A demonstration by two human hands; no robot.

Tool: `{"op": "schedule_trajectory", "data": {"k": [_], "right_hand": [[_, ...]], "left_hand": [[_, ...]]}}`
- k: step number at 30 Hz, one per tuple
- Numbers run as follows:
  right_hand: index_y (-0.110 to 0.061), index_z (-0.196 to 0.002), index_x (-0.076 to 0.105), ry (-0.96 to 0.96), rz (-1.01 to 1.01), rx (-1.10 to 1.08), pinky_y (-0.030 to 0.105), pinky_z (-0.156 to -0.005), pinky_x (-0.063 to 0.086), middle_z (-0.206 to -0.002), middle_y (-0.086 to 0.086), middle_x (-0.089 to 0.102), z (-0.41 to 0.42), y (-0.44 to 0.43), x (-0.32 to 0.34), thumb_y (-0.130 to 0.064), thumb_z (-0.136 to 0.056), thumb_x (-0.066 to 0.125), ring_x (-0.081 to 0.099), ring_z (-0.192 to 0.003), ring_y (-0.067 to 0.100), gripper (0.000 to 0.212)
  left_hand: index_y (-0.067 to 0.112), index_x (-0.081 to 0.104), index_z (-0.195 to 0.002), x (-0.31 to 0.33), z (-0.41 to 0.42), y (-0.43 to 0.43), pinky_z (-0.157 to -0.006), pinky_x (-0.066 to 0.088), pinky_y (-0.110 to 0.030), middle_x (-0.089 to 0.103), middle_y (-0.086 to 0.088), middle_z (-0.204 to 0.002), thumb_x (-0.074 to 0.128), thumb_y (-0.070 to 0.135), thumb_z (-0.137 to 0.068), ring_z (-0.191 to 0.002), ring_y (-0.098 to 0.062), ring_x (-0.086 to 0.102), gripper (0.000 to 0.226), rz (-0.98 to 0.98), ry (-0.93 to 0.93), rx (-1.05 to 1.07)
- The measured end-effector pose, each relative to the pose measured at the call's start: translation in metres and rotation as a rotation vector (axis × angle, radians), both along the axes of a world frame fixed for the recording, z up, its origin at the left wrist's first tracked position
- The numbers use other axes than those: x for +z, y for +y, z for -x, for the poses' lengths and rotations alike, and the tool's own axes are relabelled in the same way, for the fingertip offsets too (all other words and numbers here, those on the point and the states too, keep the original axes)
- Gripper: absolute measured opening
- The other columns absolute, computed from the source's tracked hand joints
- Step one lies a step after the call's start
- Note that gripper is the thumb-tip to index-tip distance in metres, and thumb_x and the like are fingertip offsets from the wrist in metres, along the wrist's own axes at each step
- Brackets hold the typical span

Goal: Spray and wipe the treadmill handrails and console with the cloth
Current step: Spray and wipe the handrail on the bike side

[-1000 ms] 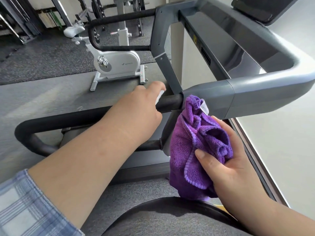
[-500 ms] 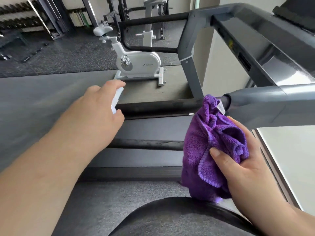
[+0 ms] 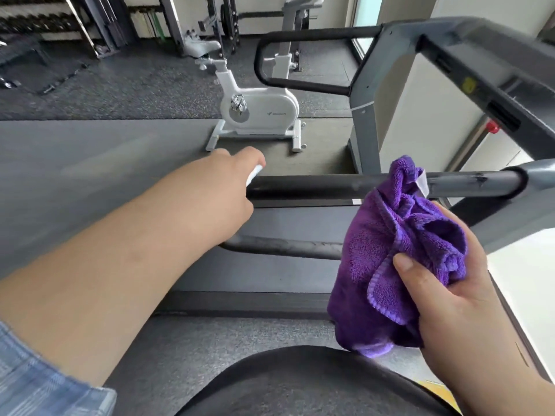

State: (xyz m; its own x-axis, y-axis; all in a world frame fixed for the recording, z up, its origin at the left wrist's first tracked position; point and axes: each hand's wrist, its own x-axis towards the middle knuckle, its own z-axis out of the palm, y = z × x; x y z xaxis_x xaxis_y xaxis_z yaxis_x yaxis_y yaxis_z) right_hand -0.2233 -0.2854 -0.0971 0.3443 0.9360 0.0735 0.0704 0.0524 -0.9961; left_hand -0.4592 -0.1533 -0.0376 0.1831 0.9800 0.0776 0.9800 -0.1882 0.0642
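The grey treadmill frame [image 3: 375, 85] fills the right side, and its console bar [image 3: 480, 55] runs off the top right corner, so most of the console is cut off. The dark gym floor [image 3: 90, 151] lies open on the left. The near black handrail [image 3: 315, 186] crosses the middle from left to right, with a thinner lower bar [image 3: 285, 247] nearer the person. A second black rail loop [image 3: 300, 34] stands at the far side. Beyond the near handrail a white exercise bike [image 3: 258, 109] stands on the floor, well apart from the treadmill. Weight racks [image 3: 60, 19] line the far left wall, blurred.

The purple cloth [image 3: 390, 250] is bunched in the right hand [image 3: 450, 295], whose thumb and fingers clasp it. The cloth's top overlaps the handrail near its right end; whether it touches cannot be told. The left hand [image 3: 228, 187] reaches to the handrail's left part and curls around the spray bottle [image 3: 254, 174], of which only a white sliver shows. The hand covers the rail's left end. A plaid sleeve [image 3: 45, 385] is cut off at the near left corner. A small red knob [image 3: 492, 127] shows under the console bar.
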Motion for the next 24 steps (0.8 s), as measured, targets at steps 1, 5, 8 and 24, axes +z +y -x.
{"op": "schedule_trajectory", "data": {"k": [1, 5, 8, 24], "right_hand": [[-0.055, -0.125, 0.054, -0.011, 0.001, -0.017, 0.049, -0.106, 0.045, -0.121, -0.016, 0.068, 0.006, -0.002, -0.002, -0.033, -0.068, 0.087, 0.065, -0.112, 0.006, 0.069], [-0.056, -0.125, 0.054, 0.007, 0.028, -0.09, 0.053, -0.101, 0.048, -0.122, -0.015, 0.067, 0.016, -0.013, -0.006, -0.03, -0.072, 0.073, 0.065, -0.113, 0.01, 0.062], [-0.055, -0.126, 0.054, 0.0, 0.026, -0.142, 0.056, -0.099, 0.048, -0.122, -0.013, 0.068, 0.018, -0.018, -0.006, -0.03, -0.069, 0.086, 0.066, -0.114, 0.015, 0.07], [-0.036, -0.122, 0.059, -0.342, -0.182, -0.54, 0.014, -0.076, 0.054, -0.102, -0.027, 0.068, -0.072, 0.071, 0.072, -0.046, -0.079, 0.068, 0.066, -0.096, -0.006, 0.044]], "left_hand": [[0.041, 0.035, -0.13, 0.0, 0.003, 0.001, -0.064, 0.043, -0.035, 0.049, -0.003, -0.109, 0.052, 0.015, -0.082, -0.082, -0.025, 0.054, 0.057, -0.009, 0.008, -0.019], [0.041, 0.035, -0.13, 0.0, 0.016, 0.007, -0.067, 0.047, -0.037, 0.048, -0.003, -0.107, 0.054, 0.017, -0.085, -0.083, -0.027, 0.055, 0.055, -0.028, 0.042, -0.057], [0.039, 0.038, -0.129, 0.0, 0.027, 0.015, -0.071, 0.048, -0.038, 0.046, -0.004, -0.104, 0.055, 0.019, -0.084, -0.081, -0.027, 0.054, 0.052, 0.001, 0.007, -0.042], [0.051, 0.032, -0.131, -0.024, 0.043, -0.013, -0.072, 0.044, -0.04, 0.05, 0.002, -0.118, 0.059, 0.034, -0.082, -0.093, -0.024, 0.053, 0.058, -0.115, -0.423, -0.066]]}}
